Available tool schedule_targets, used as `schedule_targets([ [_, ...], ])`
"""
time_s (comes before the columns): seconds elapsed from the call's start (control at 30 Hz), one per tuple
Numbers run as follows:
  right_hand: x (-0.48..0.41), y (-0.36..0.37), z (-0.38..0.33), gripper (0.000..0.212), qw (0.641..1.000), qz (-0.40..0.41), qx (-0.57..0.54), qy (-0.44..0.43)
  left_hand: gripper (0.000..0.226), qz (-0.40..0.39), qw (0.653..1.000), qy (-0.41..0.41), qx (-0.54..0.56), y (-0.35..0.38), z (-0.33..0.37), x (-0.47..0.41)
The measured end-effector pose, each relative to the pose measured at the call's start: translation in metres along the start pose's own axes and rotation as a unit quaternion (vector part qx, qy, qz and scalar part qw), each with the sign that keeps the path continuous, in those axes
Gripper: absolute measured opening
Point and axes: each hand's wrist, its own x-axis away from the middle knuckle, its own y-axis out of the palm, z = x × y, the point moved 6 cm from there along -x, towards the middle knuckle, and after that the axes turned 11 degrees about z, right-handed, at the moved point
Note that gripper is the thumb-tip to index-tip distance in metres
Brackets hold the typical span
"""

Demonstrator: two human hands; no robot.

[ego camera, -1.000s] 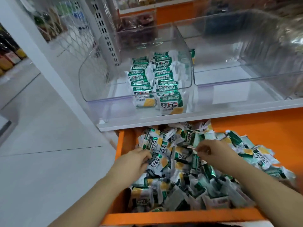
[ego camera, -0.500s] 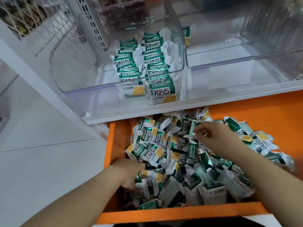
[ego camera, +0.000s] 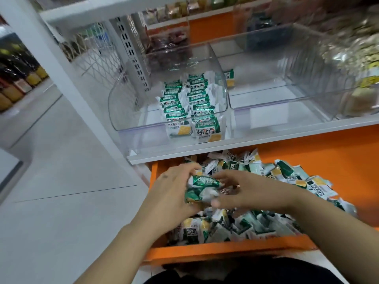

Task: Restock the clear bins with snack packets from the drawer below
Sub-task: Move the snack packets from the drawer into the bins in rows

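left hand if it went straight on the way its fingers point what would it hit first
Most likely the right hand, which faces it across the bunch of snack packets both hold over the drawer; depth is hard to judge.

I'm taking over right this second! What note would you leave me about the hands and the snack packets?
Left grip: holds a small bunch of packets above the drawer.
Right grip: pinches the same bunch from the other side.
Done: two rows of packets stand in the right part of the left bin.
Left: the drawer holds many loose packets. The left bin's left part is bare, and the right bin shows just one packet.
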Motion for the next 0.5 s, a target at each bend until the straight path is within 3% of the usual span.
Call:
schedule_targets([
  [0.1, 0.018, -0.002, -0.025, 0.087, 0.996, 0.028, 0.048, -0.075, 0.081, 0.042, 0.997, -0.036, 0.053, -0.021, 0.004, 0.0],
  [0.27, 0.04, -0.026, -0.073, 0.053, 0.97, 0.152, 0.102, -0.159, 0.083, 0.036, 0.987, -0.092, 0.124, -0.055, 0.021, -0.005],
  [0.37, 0.05, -0.036, -0.096, 0.039, 0.966, 0.186, 0.012, -0.18, 0.078, 0.069, 0.968, -0.137, 0.2, -0.079, 0.031, -0.011],
  [0.43, 0.052, -0.04, -0.103, 0.059, 0.959, 0.208, -0.074, -0.177, 0.08, 0.092, 0.941, -0.173, 0.275, -0.087, 0.032, -0.012],
  [0.5, 0.055, -0.037, -0.105, 0.058, 0.949, 0.214, -0.155, -0.169, 0.082, 0.105, 0.914, -0.199, 0.338, -0.09, 0.033, -0.011],
])
